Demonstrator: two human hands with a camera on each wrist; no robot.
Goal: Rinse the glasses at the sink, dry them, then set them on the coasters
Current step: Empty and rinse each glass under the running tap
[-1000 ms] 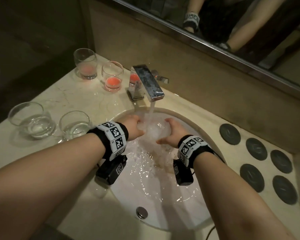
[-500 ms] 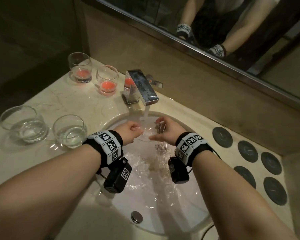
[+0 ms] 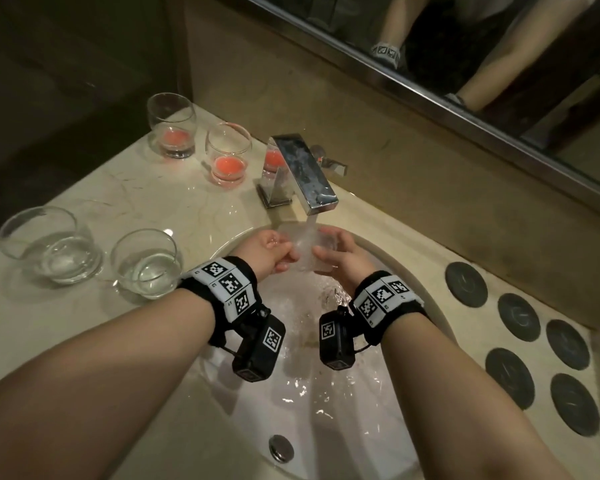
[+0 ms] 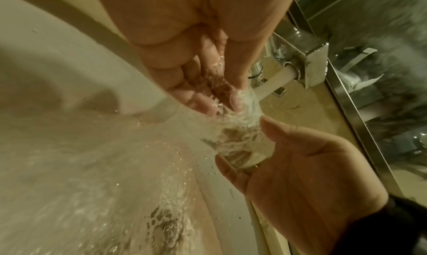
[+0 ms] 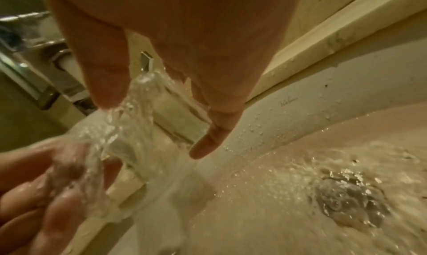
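Right hand (image 3: 340,258): thumb and fingers curled round a clear glass (image 3: 305,249), held under the tap's (image 3: 303,171) stream over the sink (image 3: 406,282).
Left hand (image 3: 269,251): fingers curled against the glass's 9 o'clock side, wet.
Other glasses: two with water (image 3: 146,265) at 9 o'clock on the desk (image 3: 94,327), red-tinted ones (image 3: 227,157) at 11.
Coasters (image 3: 518,317): six at 3 o'clock, bare.

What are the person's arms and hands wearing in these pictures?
Both forearms are bare, with no sleeves. The left hand and right hand wear no gloves. Each wrist carries a black band faced with white panels printed with square black-and-white codes. Under each band hangs a small black box camera bearing its own code tag, with a thin black cable running to the strap.
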